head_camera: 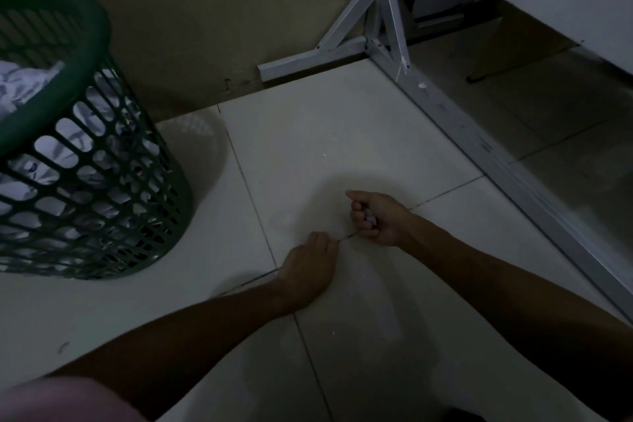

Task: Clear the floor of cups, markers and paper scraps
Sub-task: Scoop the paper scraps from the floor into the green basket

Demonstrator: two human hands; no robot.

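- Right now the right hand (373, 219) has its fingers curled tight round a small pale wad, prob. paper scraps (369, 217); only a sliver shows between the fingers, too dim to be sure.
- Left hand (310, 265) is knuckles-up on the floor (342, 134), fingertips pinched down at a tile seam just beside the right hand; whatever it's pinching is hidden, can't tell if it has a scrap.
- Both hands are close together, near touching, at mid-floor where the tile seams run.
- Key relation: the basket (82, 161) sits well to the left, by the wall-side edge of the floor, and is already part full of crumpled paper. Left hand is the nearer one; the right has to cross over the left arm to reach the rim.
- A tiny white fleck (324, 154) lies farther out on the tile, beyond both sets of fingers, toward the wall.
- Another white bit (422, 85) rests on the metal table frame (445, 106) along the right edge of the floor; right hand is nearer that one.
- No cups or markers visible.
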